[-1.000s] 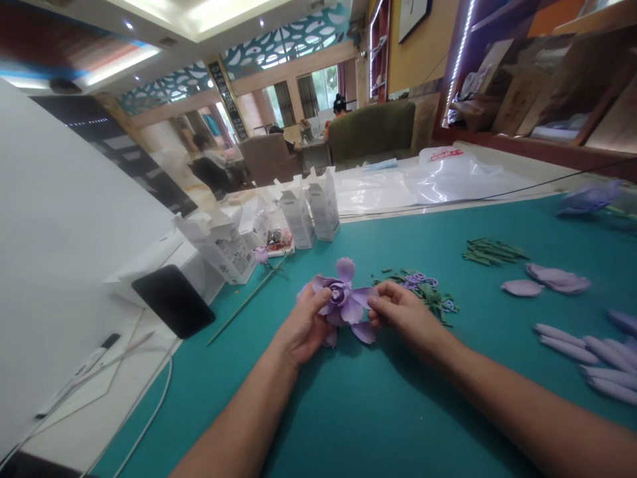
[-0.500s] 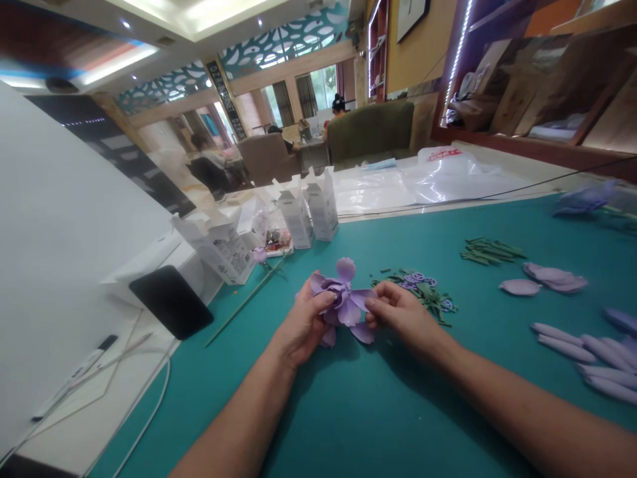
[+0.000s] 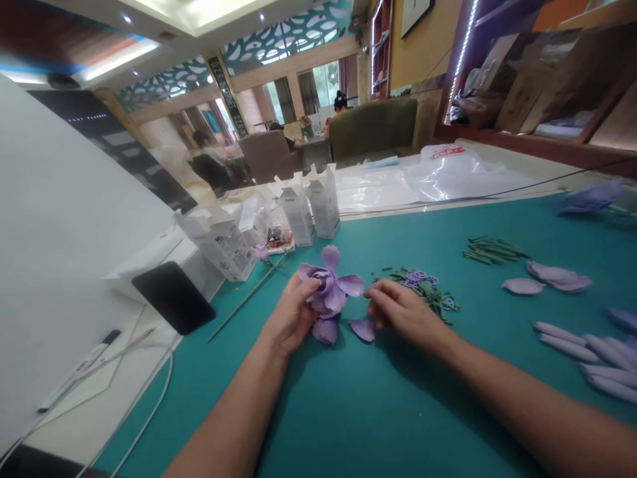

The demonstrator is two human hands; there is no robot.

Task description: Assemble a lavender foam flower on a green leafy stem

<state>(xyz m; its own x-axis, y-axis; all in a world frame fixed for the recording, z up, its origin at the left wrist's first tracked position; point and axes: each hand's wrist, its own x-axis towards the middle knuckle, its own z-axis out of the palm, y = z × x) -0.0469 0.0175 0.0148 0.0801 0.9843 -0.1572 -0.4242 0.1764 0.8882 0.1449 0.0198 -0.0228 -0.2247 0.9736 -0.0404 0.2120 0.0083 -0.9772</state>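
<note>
My left hand [image 3: 291, 315] grips a purple artificial flower [image 3: 331, 285] at its left side, thumb on the inner petals. Its petals spread around a curled centre, and another purple petal [image 3: 325, 331] shows below it. My right hand [image 3: 398, 307] is closed, thumb and forefinger together just right of the flower's outer petal, with a small gap between. Beneath its fingers shows a loose purple petal [image 3: 363, 329]; I cannot tell whether they hold it or it lies on the table. Behind this hand is a pile of green pieces and purple rings [image 3: 423, 285].
On the green mat [image 3: 318, 411], green strips [image 3: 492, 249], flat petals [image 3: 560, 276] and long lilac pieces [image 3: 584, 352] lie right. A stemmed rose [image 3: 249, 297], white boxes [image 3: 323, 202] and a black tablet-like thing [image 3: 173, 297] are left. People sit far back.
My left hand has drawn the flower left and slightly up, away from my right fingertips, which were touching its right petal. My right hand has hardly moved. The view has shifted slightly.
</note>
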